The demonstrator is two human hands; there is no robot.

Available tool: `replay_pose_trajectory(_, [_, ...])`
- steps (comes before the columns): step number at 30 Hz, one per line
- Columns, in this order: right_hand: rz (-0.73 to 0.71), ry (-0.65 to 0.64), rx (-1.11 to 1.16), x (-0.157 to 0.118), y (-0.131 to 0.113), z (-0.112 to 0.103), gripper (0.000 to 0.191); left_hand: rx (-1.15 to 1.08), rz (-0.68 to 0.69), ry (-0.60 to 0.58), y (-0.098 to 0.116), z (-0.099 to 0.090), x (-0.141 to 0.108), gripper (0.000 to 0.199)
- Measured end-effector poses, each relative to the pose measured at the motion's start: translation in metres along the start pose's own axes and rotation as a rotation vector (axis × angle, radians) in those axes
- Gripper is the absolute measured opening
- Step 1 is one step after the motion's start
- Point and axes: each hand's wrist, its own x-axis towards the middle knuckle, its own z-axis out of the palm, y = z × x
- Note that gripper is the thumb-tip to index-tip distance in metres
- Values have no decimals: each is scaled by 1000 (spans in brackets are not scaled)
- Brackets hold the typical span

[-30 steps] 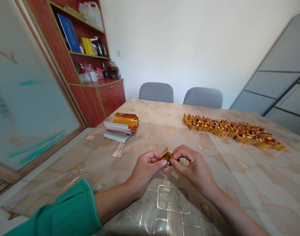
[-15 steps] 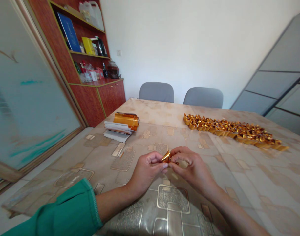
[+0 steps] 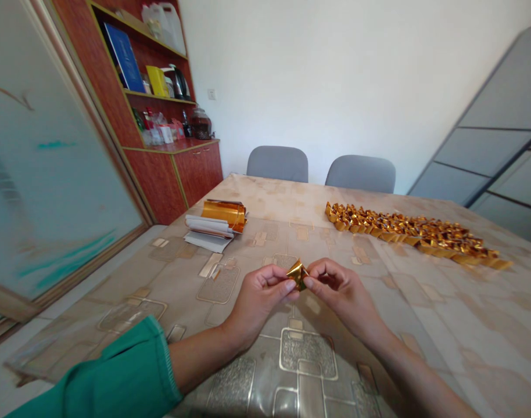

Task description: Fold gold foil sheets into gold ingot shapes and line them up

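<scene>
Between my two hands is a small folded piece of gold foil paper (image 3: 297, 274), held just above the table. My left hand (image 3: 265, 290) pinches its left side between thumb and fingers. On the other side, my right hand (image 3: 335, 284) grips the right edge with thumb and forefinger. The foil has pointed, angled faces. Farther left lies a stack of curled gold foil sheets (image 3: 224, 215) with white backs. To the right, a long cluster of folded gold foil pieces (image 3: 405, 229) stretches across the table.
A patterned plastic cover lies over the table (image 3: 265, 342). Beyond the far edge stand two grey chairs (image 3: 277, 162). A red wooden cabinet (image 3: 198, 174) with loaded shelves is at the back left, beside a frosted glass door (image 3: 60, 174).
The foil piece has been turned and opened wider, showing more of its gold face. My right hand's fingers have come down onto its right edge. The sheets and cluster stay put.
</scene>
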Motion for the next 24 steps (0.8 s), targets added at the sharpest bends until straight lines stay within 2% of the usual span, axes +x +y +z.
replay_pose_trajectory(5, [-86, -59, -82, 1, -3, -6, 9, 120, 39, -25, 0, 0, -2, 23])
replay_pose_trajectory(10, [-146, -30, -160, 1, -4, -10, 6, 189, 41, -17, -3, 0, -3, 16])
replay_pose_trajectory(19, [-140, -14, -223, 0, -4, -7, 8, 80, 25, -31, -7, 1, -2, 27])
replay_pose_trajectory(24, [-136, -31, -230, 0, -3, -7, 10, 100, 10, -46, -7, 2, -3, 25])
